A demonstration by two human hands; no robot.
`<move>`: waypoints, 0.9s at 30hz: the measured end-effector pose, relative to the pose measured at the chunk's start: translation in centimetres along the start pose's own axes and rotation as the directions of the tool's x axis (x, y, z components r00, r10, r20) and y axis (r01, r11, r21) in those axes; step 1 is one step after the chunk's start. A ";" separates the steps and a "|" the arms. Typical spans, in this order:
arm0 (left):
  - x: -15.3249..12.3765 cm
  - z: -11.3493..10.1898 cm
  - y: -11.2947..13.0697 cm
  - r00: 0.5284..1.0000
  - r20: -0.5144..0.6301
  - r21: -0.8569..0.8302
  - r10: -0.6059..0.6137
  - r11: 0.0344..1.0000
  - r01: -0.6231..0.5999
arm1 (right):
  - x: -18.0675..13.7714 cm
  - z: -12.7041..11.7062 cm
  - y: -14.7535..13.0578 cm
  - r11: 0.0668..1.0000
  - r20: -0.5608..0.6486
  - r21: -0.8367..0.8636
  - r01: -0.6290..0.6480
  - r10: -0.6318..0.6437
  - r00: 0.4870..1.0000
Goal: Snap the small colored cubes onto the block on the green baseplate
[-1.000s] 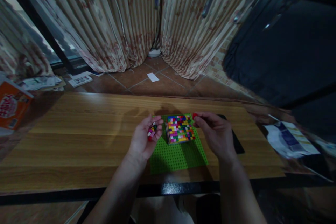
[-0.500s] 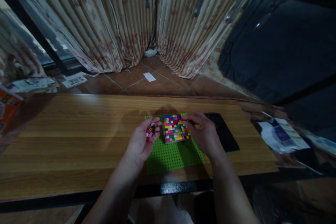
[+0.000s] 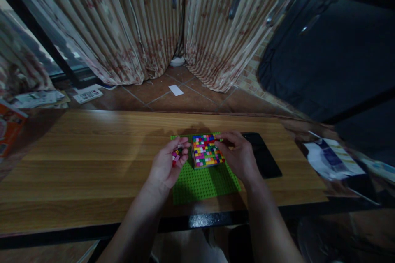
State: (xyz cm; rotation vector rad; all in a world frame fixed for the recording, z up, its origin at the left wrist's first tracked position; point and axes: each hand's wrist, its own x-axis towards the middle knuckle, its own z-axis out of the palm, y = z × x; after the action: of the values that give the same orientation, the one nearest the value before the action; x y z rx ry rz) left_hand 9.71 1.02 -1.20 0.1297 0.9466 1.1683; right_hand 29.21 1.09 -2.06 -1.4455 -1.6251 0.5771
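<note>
My left hand (image 3: 166,164) is cupped palm up around several small loose toy bricks (image 3: 176,155), pink, red, white and dark ones among them. Just right of its fingertips stands a block of many-coloured toy bricks (image 3: 204,152), packed in tight rows. A green studded baseplate (image 3: 200,189) lies beneath the block. At the block's upper right edge is my right hand (image 3: 236,150), its thumb and index finger bent towards each other. Whatever sits between those fingertips is too small to make out.
A dark flat tablet-like thing (image 3: 263,156) lies beside my right hand on the wooden table (image 3: 86,164). Beyond the table's far edge are a tiled floor with a white paper (image 3: 175,90) and striped curtains (image 3: 123,28). Crumpled packaging (image 3: 333,158) is at the right.
My right index fingertip has shifted slightly up and away at the block's upper right edge. The left hand and its loose bricks look the same.
</note>
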 end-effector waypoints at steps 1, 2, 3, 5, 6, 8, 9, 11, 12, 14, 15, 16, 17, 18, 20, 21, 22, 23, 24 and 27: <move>0.0 0.0 0.0 1.000 0.002 0.000 0.000 1.000 0.000 | 0.0 0.1 0.1 1.000 -0.014 0.007 -0.009 0.009 1.000; 0.0 0.0 0.0 1.000 0.003 0.002 0.000 1.000 0.000 | 0.0 0.1 0.2 1.000 -0.027 0.014 -0.014 0.015 1.000; 0.0 0.0 0.0 1.000 0.003 0.003 -0.001 1.000 0.001 | 0.1 0.1 0.2 1.000 -0.036 0.022 -0.019 0.020 0.999; 0.1 0.0 0.0 1.000 0.005 0.004 -0.006 1.000 0.006 | 0.1 0.1 0.4 0.999 -0.040 0.043 -0.032 0.034 0.999; 0.1 0.0 0.0 1.000 0.003 0.003 -0.007 1.000 0.007 | 0.1 0.0 0.4 0.998 -0.044 0.055 -0.043 0.045 0.998; 0.1 0.1 0.0 1.000 -0.002 0.002 -0.008 1.000 0.008 | 0.1 0.0 0.6 0.994 -0.072 0.079 -0.071 0.077 0.994; 0.1 0.1 0.0 1.000 -0.002 0.001 -0.008 1.000 0.008 | 0.1 0.0 0.7 0.992 -0.090 0.090 -0.087 0.095 0.991; 0.0 0.1 0.0 1.000 0.002 -0.002 -0.006 1.000 0.006 | 0.2 0.2 0.9 0.985 -0.116 0.118 -0.123 0.136 0.984; 0.0 0.0 0.0 1.000 0.006 -0.005 -0.006 1.000 0.006 | 0.2 0.3 1.0 0.980 -0.117 0.133 -0.146 0.162 0.980; 0.0 0.0 0.0 1.000 0.006 -0.010 -0.005 1.000 0.005 | 0.2 0.6 1.1 0.970 -0.106 0.150 -0.193 0.210 0.972; 0.0 0.0 0.0 1.000 0.002 -0.011 -0.003 1.000 0.003 | 0.3 0.8 1.2 0.965 -0.100 0.152 -0.213 0.229 0.968; 0.0 0.0 0.0 1.000 -0.001 -0.012 -0.002 1.000 0.002 | 0.3 1.1 1.2 0.962 -0.099 0.150 -0.229 0.245 0.964; 0.0 0.0 0.0 1.000 -0.003 -0.013 -0.002 1.000 0.002 | 0.3 1.3 1.2 0.959 -0.099 0.148 -0.242 0.258 0.961; 0.0 0.0 0.0 1.000 -0.005 -0.015 -0.002 1.000 0.002 | 0.4 1.5 1.2 0.956 -0.098 0.149 -0.252 0.268 0.958; 0.0 0.0 0.0 1.000 -0.007 -0.018 -0.002 1.000 0.002 | 0.5 1.8 1.2 0.949 -0.093 0.167 -0.269 0.287 0.953; 0.0 0.1 0.0 1.000 -0.009 -0.019 -0.002 1.000 0.002 | 0.6 1.9 1.2 0.945 -0.091 0.178 -0.274 0.293 0.952; 0.0 0.1 0.0 1.000 -0.010 -0.020 -0.002 1.000 0.002 | 0.6 2.0 1.2 0.942 -0.090 0.190 -0.276 0.297 0.951; -0.1 0.1 0.0 1.000 -0.011 -0.021 -0.002 1.000 0.001 | 0.7 2.1 1.2 0.939 -0.087 0.205 -0.277 0.299 0.950; -0.1 0.1 0.0 1.000 -0.010 -0.023 -0.002 1.000 0.002 | 0.7 2.2 1.2 0.935 -0.087 0.220 -0.278 0.302 0.949; -0.1 0.1 0.0 1.000 -0.001 -0.025 -0.004 1.000 0.004 | 0.8 2.3 1.2 0.927 -0.079 0.251 -0.278 0.306 0.949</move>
State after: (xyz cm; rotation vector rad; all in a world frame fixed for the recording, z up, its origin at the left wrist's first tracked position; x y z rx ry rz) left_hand 9.81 1.00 -1.08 0.1073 0.9326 1.1766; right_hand 27.98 2.58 -3.94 -1.5205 -1.2102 0.8109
